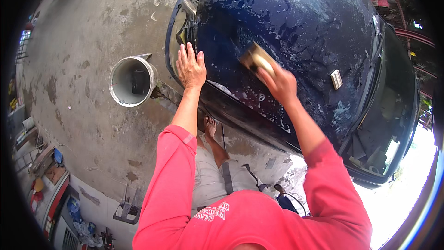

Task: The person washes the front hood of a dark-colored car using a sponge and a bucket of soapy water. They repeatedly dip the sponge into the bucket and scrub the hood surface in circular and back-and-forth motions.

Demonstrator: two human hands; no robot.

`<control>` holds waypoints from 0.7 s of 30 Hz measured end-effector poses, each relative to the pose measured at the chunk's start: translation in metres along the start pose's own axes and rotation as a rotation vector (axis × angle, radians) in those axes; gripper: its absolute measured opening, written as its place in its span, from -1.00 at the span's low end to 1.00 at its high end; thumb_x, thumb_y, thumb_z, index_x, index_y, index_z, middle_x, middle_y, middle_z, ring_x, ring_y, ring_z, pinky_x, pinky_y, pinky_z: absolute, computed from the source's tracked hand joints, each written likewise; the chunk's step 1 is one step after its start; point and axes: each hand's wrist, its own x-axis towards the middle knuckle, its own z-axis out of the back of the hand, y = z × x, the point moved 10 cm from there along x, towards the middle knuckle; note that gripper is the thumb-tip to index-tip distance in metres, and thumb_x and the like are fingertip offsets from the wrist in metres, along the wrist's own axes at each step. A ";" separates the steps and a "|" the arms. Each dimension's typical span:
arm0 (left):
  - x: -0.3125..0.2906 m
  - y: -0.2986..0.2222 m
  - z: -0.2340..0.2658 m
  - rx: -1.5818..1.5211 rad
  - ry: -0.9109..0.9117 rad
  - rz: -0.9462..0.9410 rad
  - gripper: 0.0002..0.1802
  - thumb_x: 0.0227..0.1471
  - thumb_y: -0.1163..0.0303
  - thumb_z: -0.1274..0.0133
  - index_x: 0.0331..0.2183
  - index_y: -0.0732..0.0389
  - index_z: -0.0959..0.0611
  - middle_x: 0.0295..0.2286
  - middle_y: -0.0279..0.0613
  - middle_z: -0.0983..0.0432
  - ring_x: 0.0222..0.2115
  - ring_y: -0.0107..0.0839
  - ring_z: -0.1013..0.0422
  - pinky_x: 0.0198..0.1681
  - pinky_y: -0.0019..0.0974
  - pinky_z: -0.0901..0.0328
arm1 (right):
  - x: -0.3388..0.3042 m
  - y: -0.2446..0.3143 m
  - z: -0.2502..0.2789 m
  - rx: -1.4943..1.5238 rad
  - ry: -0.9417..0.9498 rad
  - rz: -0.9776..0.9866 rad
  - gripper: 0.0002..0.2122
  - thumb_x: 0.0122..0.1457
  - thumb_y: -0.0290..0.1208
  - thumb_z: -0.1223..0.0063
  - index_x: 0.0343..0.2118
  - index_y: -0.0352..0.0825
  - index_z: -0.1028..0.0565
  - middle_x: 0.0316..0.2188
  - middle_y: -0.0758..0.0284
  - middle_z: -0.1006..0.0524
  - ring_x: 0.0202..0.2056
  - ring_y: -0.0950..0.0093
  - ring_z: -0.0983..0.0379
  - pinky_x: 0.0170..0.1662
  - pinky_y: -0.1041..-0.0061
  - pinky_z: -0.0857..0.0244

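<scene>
The dark blue hood (286,41) of a car lies before me, wet and streaked with whitish water. My right hand (279,82) grips a tan rectangular sanding block (259,60) on the hood's surface; both are blurred by motion. My left hand (190,67) rests flat at the car's front edge, fingers stretched out, beside the headlight opening (187,23), and holds nothing. A small whitish ribbed block (336,79) lies on the hood toward the windshield, apart from both hands.
A pale bucket (133,81) stands on the stained concrete floor (83,65) left of the car. The windshield (381,125) is at the right. A grey plastic frame-like object (127,208) and cluttered shelves (51,190) are at the lower left. My bare foot (210,127) is beside the bumper.
</scene>
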 end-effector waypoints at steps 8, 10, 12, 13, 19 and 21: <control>-0.008 0.003 0.003 -0.004 -0.101 -0.071 -0.27 0.45 -0.17 0.23 0.47 -0.06 -0.27 0.45 -0.12 -0.16 0.44 -0.05 -0.12 0.43 0.13 -0.08 | 0.046 -0.008 -0.015 -0.099 -0.068 0.104 -0.57 0.29 0.09 -0.25 -0.11 -0.24 -0.66 -0.32 0.09 -0.72 -0.33 0.07 -0.71 -0.28 0.14 -0.58; -0.007 0.006 -0.003 -0.030 -0.063 -0.059 -0.27 0.45 -0.17 0.22 0.46 -0.06 -0.30 0.44 -0.12 -0.18 0.44 -0.06 -0.13 0.43 0.15 -0.08 | 0.106 -0.012 -0.042 -0.179 -0.022 0.022 -0.53 0.29 0.16 -0.21 -0.24 -0.28 -0.63 -0.42 0.04 -0.69 -0.35 0.01 -0.68 -0.31 0.08 -0.56; -0.007 0.008 0.001 -0.035 -0.077 -0.039 -0.28 0.44 -0.17 0.21 0.45 -0.06 -0.32 0.44 -0.13 -0.19 0.44 -0.08 -0.13 0.44 0.17 -0.07 | 0.116 -0.004 -0.037 -0.098 -0.050 0.069 -0.49 0.27 0.20 -0.22 -0.27 -0.29 -0.60 -0.44 0.02 -0.68 -0.38 -0.04 -0.66 -0.35 0.02 -0.52; -0.006 0.007 0.003 -0.039 -0.070 -0.035 -0.28 0.44 -0.16 0.21 0.45 -0.06 -0.32 0.44 -0.15 -0.18 0.44 -0.09 -0.13 0.44 0.17 -0.07 | 0.092 0.007 -0.032 -0.153 -0.026 0.167 -0.51 0.28 0.18 -0.21 -0.24 -0.28 -0.62 -0.45 0.01 -0.67 -0.38 -0.04 -0.66 -0.34 0.02 -0.52; -0.005 0.003 0.008 -0.001 -0.054 -0.017 -0.28 0.46 -0.15 0.24 0.47 -0.09 -0.27 0.46 -0.14 -0.13 0.45 -0.07 -0.09 0.44 0.16 -0.06 | -0.093 -0.035 0.022 -0.149 0.121 -0.267 -0.54 0.32 -0.01 -0.26 0.14 -0.20 -0.62 -0.20 0.13 -0.74 -0.26 0.18 -0.74 -0.23 0.23 -0.60; -0.005 0.005 0.000 0.031 -0.017 -0.005 -0.28 0.46 -0.15 0.23 0.47 -0.09 -0.27 0.46 -0.14 -0.13 0.45 -0.07 -0.10 0.44 0.16 -0.06 | -0.039 -0.015 0.012 -0.081 0.026 -0.045 -0.55 0.31 0.01 -0.26 0.14 -0.16 -0.63 -0.21 0.14 -0.74 -0.27 0.17 -0.74 -0.22 0.21 -0.60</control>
